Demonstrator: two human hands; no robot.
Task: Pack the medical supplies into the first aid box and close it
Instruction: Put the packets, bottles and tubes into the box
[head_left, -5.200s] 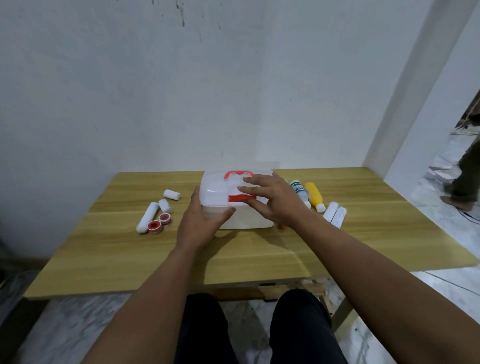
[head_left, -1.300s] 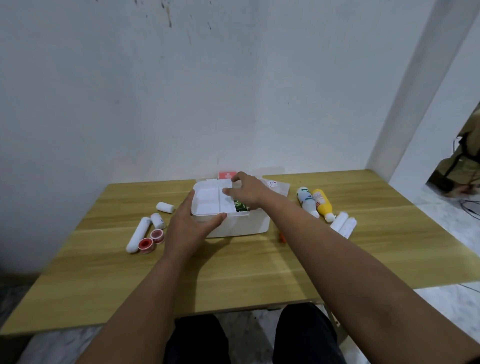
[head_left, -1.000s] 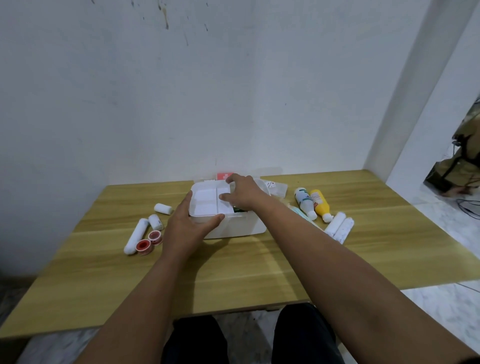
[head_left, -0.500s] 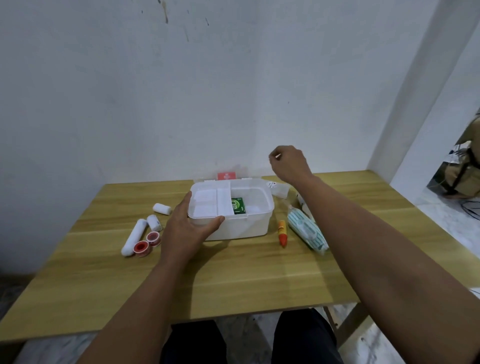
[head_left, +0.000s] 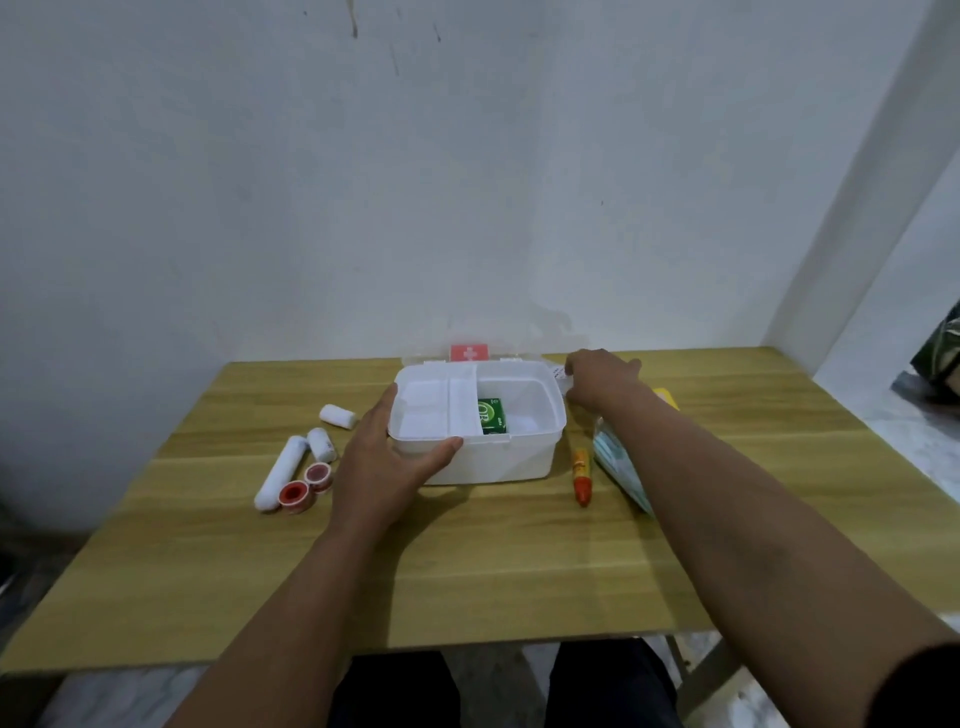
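first aid box | left hand gripping its near-left corner | right hand lying just right, grip unclear | two red tape rolls, three white rolls lying left | orange tube lying right

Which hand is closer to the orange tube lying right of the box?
Right. The right hand is past the orange tube, near the box's far right corner; the left hand grips the box's left side.

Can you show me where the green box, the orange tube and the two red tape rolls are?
green box (head_left: 492, 415): head view, on its top face, inside the white case.
orange tube (head_left: 581, 472): head view, on the middle of its body.
red tape rolls (head_left: 294, 493): head view, on the nearer roll's red center.
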